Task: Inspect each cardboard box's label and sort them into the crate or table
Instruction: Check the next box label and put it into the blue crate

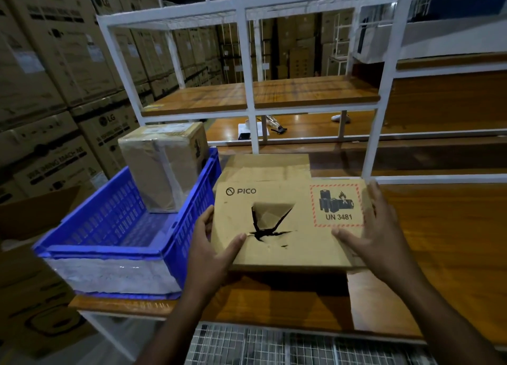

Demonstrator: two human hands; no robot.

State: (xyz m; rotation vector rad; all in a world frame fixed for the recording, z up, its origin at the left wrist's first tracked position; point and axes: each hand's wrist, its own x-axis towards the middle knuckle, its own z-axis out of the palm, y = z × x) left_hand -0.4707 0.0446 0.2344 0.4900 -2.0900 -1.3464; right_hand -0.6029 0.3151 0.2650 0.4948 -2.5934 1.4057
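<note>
Both hands, left hand (216,241) and right hand (375,227), grip flat brown cardboard PICO box (274,252) (torn face, battery label) over glossy wooden table (444,244). Beyond left: perforated blue plastic crate (109,227) holding taped cardboard box (162,167).

The flat box (288,222) is matt brown cardboard, its printed face torn and dented around a ragged hole. The surface (444,249) is orange-brown wood with a glossy, reflective varnish. The crate (115,227) is blue perforated plastic, its near wall wrapped in cloudy film. The taller box (162,167) inside is cardboard under shiny clear tape. The shelf frame (248,62) looks like white-painted metal.
</note>
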